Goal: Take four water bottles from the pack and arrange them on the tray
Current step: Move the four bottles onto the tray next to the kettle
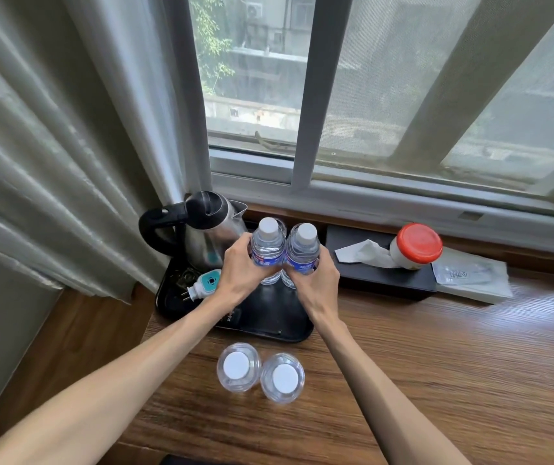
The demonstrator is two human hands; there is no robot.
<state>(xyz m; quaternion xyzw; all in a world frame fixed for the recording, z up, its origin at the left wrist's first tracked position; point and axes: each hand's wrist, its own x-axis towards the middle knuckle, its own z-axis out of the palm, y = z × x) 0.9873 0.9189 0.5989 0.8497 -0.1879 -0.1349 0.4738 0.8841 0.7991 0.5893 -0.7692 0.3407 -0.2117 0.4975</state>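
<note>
A black tray (268, 318) lies on the wooden table below the window. My left hand (242, 271) grips a clear, white-capped water bottle (267, 245) with a blue label. Pressed against it on the right stands a second water bottle (303, 248), wrapped by my right hand (319, 280). Both bottles are upright over the tray's back half; my hands hide whether their bases touch it. Two more water bottles (238, 366) (283, 378) stand side by side on the table just in front of the tray. The pack is not in view.
A steel kettle (206, 234) with a black handle fills the tray's back left; a white plug (203, 284) lies beside it. Right of the tray is a black tissue box (379, 275) bearing a red-lidded jar (416, 246). Plastic-wrapped packets (473, 276) lie further right. A curtain (67, 146) hangs at left.
</note>
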